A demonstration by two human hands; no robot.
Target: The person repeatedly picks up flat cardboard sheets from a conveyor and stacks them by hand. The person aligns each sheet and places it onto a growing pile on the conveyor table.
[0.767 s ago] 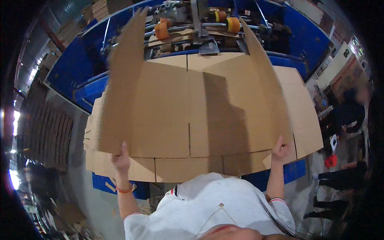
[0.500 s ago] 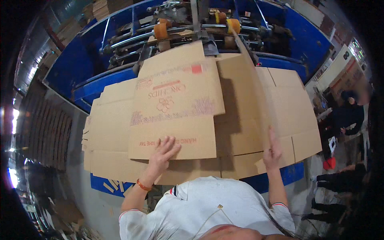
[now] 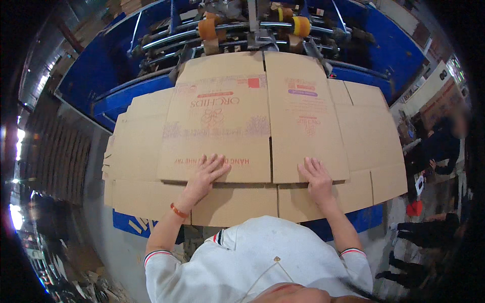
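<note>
A printed cardboard box blank [image 3: 217, 146] lies folded, its two panels flat and side by side with a narrow dark gap between them. Red and purple print covers both panels. On the near part of the wider panel rests my left hand [image 3: 204, 177], palm down with fingers spread. My right hand [image 3: 317, 179] lies flat on the near end of the narrower right panel. Beneath the folded blank is a larger stack of plain unfolded cardboard sheets [image 3: 136, 151]. The blank's far edge reaches the rollers of the machine.
A blue machine [image 3: 384, 50] with metal shafts, an orange roller [image 3: 207, 29] and a yellow roller [image 3: 301, 26] stands at the far side. Stacked cardboard [image 3: 55, 156] is at the left. Another person [image 3: 437, 144] is at the right, near a red object [image 3: 414, 208].
The raised right panel has come down flat beside the left one. The blank has shifted away from me toward the rollers. My right hand has moved left onto the panel.
</note>
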